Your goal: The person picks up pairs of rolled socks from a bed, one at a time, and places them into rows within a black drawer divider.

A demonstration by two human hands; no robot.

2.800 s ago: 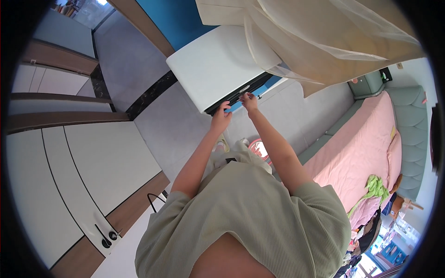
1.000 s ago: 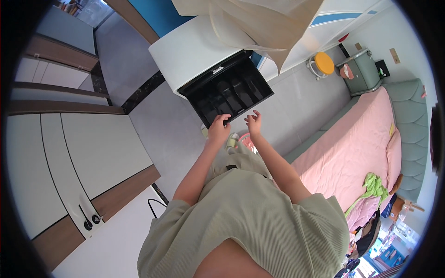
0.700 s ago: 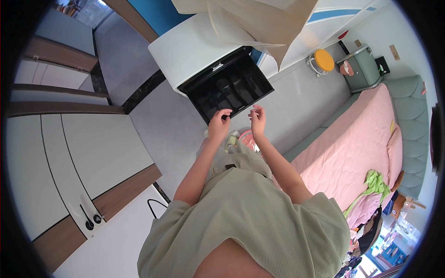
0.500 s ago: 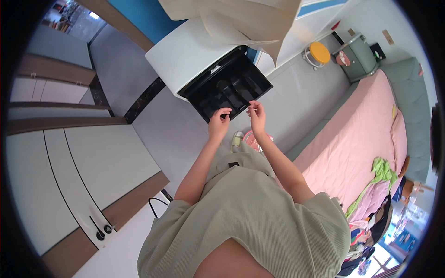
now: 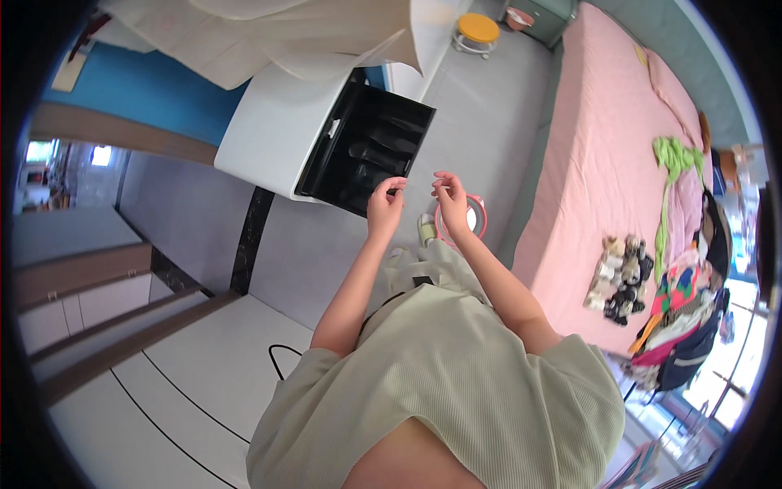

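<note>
A black drawer (image 5: 383, 134) with dark shapes in it stands pulled out of a white cabinet (image 5: 277, 122). My left hand (image 5: 386, 210) is at the drawer's near corner, its thumb and fingers closed. A small dark bit shows between them; I cannot make out what it is. To the right, off the drawer's edge, my right hand (image 5: 451, 204) hangs above the floor. Its fingers are curved and apart, with nothing visible in them.
By my foot stands a pink-rimmed round container (image 5: 481, 218). On the right is a bed with a pink sheet (image 5: 562, 171), small dark and pale bundles (image 5: 623, 277) and piled clothes (image 5: 684, 326). A yellow-topped stool (image 5: 477, 29) stands farther off. Beige cloth (image 5: 285, 33) hangs over the cabinet.
My view has turned toward the bed, bringing the bundles into sight. My right hand has come away from the drawer's edge, rightward. My left hand stays at the drawer's near corner.
</note>
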